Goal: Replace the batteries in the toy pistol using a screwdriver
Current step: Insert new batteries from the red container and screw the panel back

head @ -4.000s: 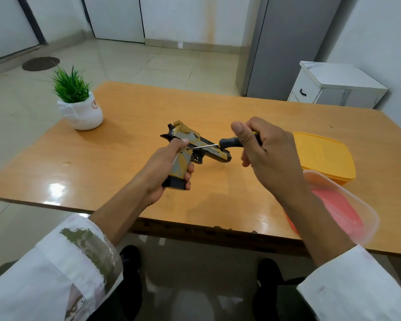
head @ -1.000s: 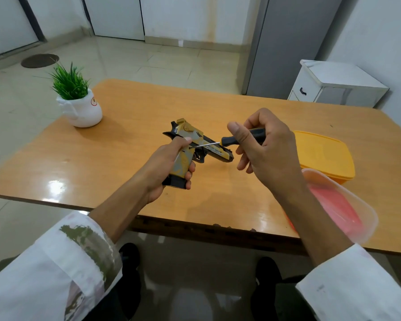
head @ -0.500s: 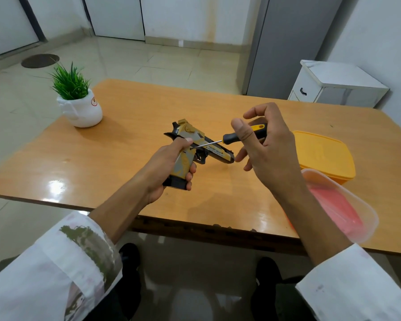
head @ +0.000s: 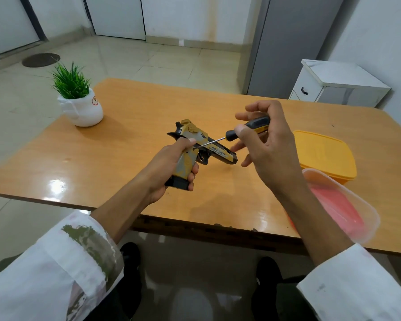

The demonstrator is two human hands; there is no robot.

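While left fingers [head: 191,179] grip toy pistol [head: 218,151] (barrel pointing right), right fingers [head: 243,133] pinch screwdriver [head: 256,124], tip leftward.

The room was bright with soft, even light. The shiny orange wooden worktop [head: 130,144] had white glare spots near its front edge. A soft grey shadow lay on it under the left hand [head: 169,167] and the right hand [head: 271,149], and another beside the round white plant pot [head: 82,110]. The right hand's lower fingers [head: 237,147] looked blurry. Straight lines bent near the edges.
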